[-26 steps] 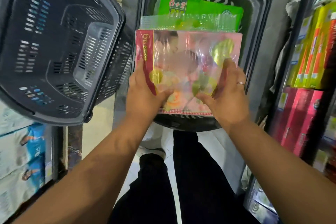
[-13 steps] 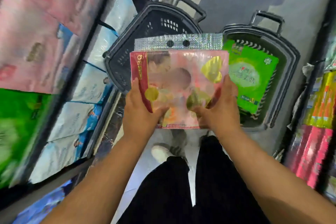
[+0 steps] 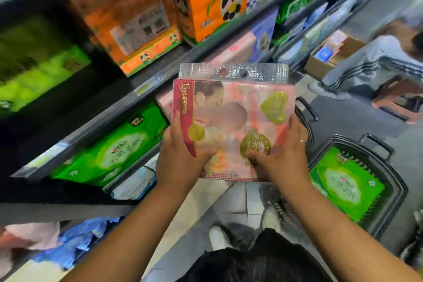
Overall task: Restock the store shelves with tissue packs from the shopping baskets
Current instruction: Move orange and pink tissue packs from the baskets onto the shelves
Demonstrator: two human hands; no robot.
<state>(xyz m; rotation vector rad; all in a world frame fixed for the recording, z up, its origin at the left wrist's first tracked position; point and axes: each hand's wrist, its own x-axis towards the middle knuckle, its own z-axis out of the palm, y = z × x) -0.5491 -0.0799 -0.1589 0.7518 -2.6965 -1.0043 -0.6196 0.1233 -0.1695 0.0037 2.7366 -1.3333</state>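
Observation:
I hold a pink tissue pack (image 3: 235, 121) with a red left band, gold marks and a clear plastic top flap in front of me. My left hand (image 3: 180, 158) grips its lower left edge, thumb on the front. My right hand (image 3: 283, 155), with a ring on one finger, grips the lower right edge the same way. Below right on the floor stands a dark shopping basket (image 3: 393, 181) holding a green tissue pack (image 3: 345, 183). A second basket's handle (image 3: 306, 112) shows just behind the pink pack. The shelves (image 3: 109, 119) run along my left.
Orange panda packs (image 3: 212, 0), green packs (image 3: 109, 151) and pink packs (image 3: 231, 50) fill the shelves at left. Blue packs (image 3: 75, 240) lie lower left. A seated person (image 3: 375, 62) and a cardboard box (image 3: 329, 52) are in the aisle upper right. My legs and white shoe (image 3: 219, 238) are below.
My view has swung left and up from the baskets toward the shelves. The pink pack stays gripped in both hands and now sits in front of the shelf rows.

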